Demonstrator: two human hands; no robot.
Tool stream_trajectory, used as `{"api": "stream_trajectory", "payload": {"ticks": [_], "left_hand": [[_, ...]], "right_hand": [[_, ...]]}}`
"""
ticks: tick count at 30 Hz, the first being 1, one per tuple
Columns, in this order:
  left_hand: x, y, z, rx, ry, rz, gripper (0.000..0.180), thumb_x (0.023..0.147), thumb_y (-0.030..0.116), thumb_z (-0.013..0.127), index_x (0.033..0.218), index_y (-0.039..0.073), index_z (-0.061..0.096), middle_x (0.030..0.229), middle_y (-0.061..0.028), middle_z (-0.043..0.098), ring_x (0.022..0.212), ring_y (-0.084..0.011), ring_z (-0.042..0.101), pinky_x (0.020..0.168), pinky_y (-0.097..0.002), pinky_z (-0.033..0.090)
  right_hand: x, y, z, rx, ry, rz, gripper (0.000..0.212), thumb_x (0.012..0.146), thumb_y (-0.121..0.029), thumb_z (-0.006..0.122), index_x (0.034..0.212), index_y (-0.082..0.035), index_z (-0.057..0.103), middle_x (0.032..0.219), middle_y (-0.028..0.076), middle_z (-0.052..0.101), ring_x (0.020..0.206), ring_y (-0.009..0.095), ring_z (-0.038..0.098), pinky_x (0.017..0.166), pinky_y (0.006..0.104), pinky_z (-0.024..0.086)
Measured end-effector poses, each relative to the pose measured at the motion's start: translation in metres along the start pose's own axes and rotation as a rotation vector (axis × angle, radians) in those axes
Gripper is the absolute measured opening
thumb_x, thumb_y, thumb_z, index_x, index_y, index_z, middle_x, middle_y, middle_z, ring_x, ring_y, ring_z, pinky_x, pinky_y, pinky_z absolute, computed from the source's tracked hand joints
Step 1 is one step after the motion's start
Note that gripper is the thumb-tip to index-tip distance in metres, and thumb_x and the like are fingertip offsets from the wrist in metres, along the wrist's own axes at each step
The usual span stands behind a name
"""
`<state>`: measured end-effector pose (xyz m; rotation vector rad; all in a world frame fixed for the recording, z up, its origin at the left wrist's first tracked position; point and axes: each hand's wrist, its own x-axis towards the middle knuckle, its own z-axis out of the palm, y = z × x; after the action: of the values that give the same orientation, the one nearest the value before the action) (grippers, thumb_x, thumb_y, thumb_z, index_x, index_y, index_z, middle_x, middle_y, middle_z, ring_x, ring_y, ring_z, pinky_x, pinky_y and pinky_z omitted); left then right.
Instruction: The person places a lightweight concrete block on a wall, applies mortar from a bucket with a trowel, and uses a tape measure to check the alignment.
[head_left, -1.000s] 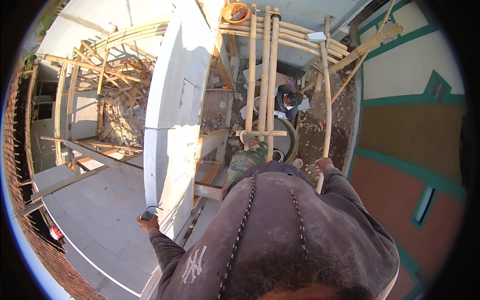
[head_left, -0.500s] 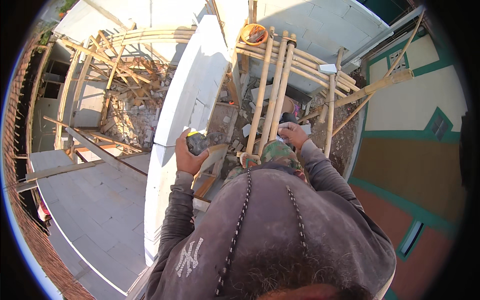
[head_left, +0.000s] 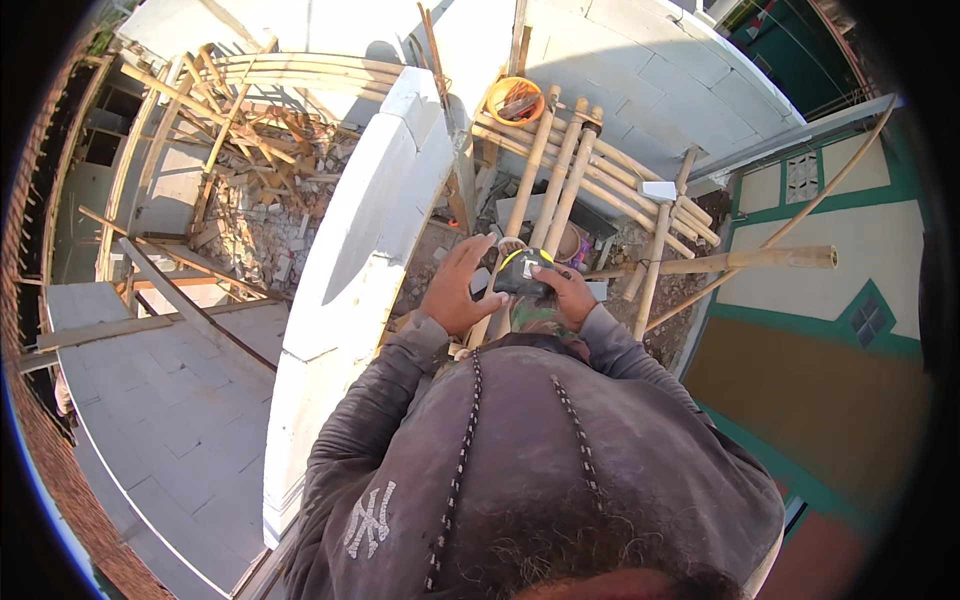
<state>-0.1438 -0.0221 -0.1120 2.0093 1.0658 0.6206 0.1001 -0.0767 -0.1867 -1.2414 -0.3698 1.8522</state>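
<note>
High above a building site, a person in a dust-marked grey hooded top grips a black-and-yellow tape measure point(head_left: 522, 272) in the right hand point(head_left: 574, 296), its thumb pressed on the casing. The left hand point(head_left: 458, 290) is just beside it, thumb and fingers spread apart; whether it touches the casing is unclear. The tape measure is in front of the chest, over bamboo poles point(head_left: 569, 185) that bear an orange basin point(head_left: 517, 122). A pale block wall point(head_left: 352, 240) rises at left.
</note>
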Motion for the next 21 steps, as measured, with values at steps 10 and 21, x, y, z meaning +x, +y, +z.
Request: {"api": "stream_trajectory", "payload": {"ticks": [10, 21], "left_hand": [[0.104, -0.159, -0.087, 0.759, 0.468, -0.732, 0.108, 0.076, 0.054, 0.077, 0.156, 0.007, 0.022, 0.159, -0.0255, 0.02, 0.148, -0.0458, 0.013, 0.119, -0.0559, 0.019], [0.12, -0.183, -0.053, 0.712, 0.392, -0.933, 0.12, 0.076, 0.06, 0.074, 0.159, 0.008, 0.006, 0.164, -0.0236, 0.004, 0.152, -0.0417, 0.0, 0.121, -0.0558, 0.009]], "right_hand": [[0.145, -0.095, -0.264, -0.566, 0.721, 0.132, 0.049, 0.074, -0.04, 0.082, 0.1, -0.001, 0.065, 0.082, 0.007, 0.066, 0.06, 0.02, 0.06, 0.055, 0.0386, 0.051], [0.113, -0.12, -0.344, -0.48, 0.958, 0.501, 0.046, 0.078, -0.036, 0.077, 0.112, -0.01, 0.06, 0.099, 0.008, 0.065, 0.08, 0.026, 0.063, 0.068, 0.0442, 0.056]]}}
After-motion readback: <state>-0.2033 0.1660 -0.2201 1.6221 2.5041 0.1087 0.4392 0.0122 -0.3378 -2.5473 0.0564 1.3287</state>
